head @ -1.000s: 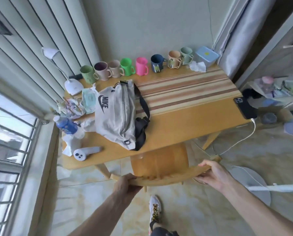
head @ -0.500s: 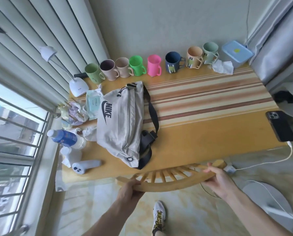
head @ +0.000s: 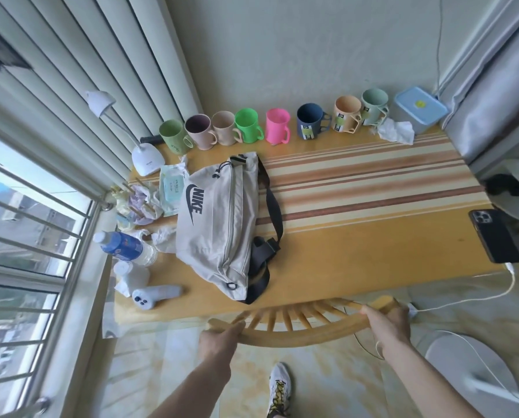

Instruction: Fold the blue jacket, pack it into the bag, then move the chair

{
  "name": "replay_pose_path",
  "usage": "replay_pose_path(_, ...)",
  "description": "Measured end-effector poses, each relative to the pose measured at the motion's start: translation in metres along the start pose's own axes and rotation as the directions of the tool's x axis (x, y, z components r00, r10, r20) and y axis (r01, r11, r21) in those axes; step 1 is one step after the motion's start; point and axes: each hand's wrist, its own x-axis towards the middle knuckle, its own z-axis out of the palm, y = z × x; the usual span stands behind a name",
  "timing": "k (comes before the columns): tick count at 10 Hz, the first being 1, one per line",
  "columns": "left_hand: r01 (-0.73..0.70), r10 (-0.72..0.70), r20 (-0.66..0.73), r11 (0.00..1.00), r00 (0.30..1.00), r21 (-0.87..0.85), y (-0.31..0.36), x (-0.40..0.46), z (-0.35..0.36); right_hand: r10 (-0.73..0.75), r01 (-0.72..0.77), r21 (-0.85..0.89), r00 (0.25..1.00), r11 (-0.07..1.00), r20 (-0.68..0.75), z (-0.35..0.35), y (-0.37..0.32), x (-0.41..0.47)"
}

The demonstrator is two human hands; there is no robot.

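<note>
The wooden chair (head: 300, 333) stands at the table's near edge, its seat hidden under the tabletop; only the curved backrest and spindles show. My left hand (head: 220, 342) grips the left end of the backrest rail. My right hand (head: 388, 322) grips the right end. A beige Nike bag (head: 219, 224) with a black strap lies zipped and bulging on the left half of the wooden table (head: 357, 254). The blue jacket is not visible.
A row of several coloured mugs (head: 278, 125) lines the far table edge beside a blue-lidded box (head: 419, 108). A phone (head: 495, 235) on a charging cable lies at the right edge. Bottle (head: 124, 245), lamp (head: 146, 156), controller (head: 155, 295) crowd the left. My shoe (head: 278, 390) is on the floor.
The chair has slid forward under the table: its seat, visible a second ago, is now hidden. Both hands have kept their grip on the backrest, and my view has moved closer.
</note>
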Motion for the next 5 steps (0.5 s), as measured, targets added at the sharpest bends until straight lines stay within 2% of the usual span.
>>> replay_pose_path(1,-0.257,0.304,-0.077,0.895,0.95,0.365,-0.007,0.002,-0.006,-0.46,0.409,-0.404,0.887,0.818,-0.033,-0.007,0.006,-0.017)
replay_pose_path(2,-0.547,0.685,0.094,0.483,0.723,0.684,-0.019,0.0,-0.015,-0.726,0.581,-0.702,0.675,0.412,0.132,-0.005,0.027,-0.03)
replay_pose_path(3,-0.604,0.726,0.352,0.109,0.591,0.79,-0.027,-0.005,-0.022,-0.67,0.618,-0.77,0.641,0.161,0.375,0.002,0.042,-0.05)
replay_pose_path(4,-0.592,0.653,0.485,-0.069,0.581,0.803,-0.027,-0.022,-0.036,-0.589,0.637,-0.77,0.636,0.036,0.499,0.004,0.05,-0.076)
replay_pose_path(5,-0.625,0.644,0.549,-0.138,0.533,0.768,-0.025,-0.039,-0.052,-0.614,0.633,-0.767,0.649,0.106,0.45,0.006,0.056,-0.101)
